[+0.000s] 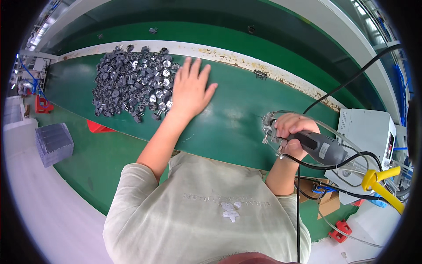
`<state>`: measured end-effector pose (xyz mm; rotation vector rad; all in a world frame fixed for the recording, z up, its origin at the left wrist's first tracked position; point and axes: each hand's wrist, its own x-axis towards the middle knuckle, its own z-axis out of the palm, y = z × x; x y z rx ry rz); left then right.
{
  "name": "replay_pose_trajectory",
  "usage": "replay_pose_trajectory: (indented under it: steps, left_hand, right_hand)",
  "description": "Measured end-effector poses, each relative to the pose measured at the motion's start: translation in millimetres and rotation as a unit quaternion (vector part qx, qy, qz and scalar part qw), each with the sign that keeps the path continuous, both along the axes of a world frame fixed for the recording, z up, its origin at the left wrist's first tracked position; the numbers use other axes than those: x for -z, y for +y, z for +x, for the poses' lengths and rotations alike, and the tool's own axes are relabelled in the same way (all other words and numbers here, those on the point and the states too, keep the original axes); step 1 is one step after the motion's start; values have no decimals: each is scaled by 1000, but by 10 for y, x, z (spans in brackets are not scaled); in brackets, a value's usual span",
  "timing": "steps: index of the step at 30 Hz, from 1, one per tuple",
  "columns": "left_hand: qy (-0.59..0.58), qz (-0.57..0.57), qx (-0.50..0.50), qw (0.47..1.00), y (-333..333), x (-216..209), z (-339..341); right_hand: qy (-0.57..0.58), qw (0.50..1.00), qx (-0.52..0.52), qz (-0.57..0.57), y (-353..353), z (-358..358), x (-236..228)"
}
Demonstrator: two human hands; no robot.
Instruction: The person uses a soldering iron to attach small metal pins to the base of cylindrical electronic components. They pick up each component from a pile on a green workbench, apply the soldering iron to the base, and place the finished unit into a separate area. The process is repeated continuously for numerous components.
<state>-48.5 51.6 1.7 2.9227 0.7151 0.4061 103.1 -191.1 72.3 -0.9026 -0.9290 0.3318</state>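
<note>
My left hand lies palm down with its fingers spread on the green bench top. It rests against the right edge of a large heap of small dark plug-like parts, some showing shiny metal faces or pins. My right hand is wrapped round a dark grey corded hand tool, over the right part of the bench. Metal fittings and clear tubes sit at the tool's front end. My right fingers and thumb cover part of its body.
A worn white ledge runs along the bench's far side. At the right stand a white machine and black cables with a yellow tie. Below are a cardboard box and a red stool. A grey stacked bundle stands left.
</note>
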Motion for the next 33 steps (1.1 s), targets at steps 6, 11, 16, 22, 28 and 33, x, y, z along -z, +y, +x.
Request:
replay_pose_trajectory:
  steps: [6,11,16,22,28,33]
  left_hand:
    - [-18,-77,156,985,-566,-71,191]
    - [-19,-131,173,976,-443,-241,179]
    - [-3,-114,179,977,-396,-246,167]
    - [-41,-106,206,972,-541,-191,310]
    - [-56,-101,161,980,-535,-277,220]
    - [-40,-110,253,960,-682,-301,210]
  right_hand:
    - [7,1000,8,17,-11,36,-49]
    - [9,999,21,23,-114,46,-63]
    - [0,1000,23,18,-68,26,-47]
    - [-20,999,26,18,-6,-8,-72]
    - [-11,999,34,14,-134,45,-48]
    - [5,1000,20,19,-121,35,-59]
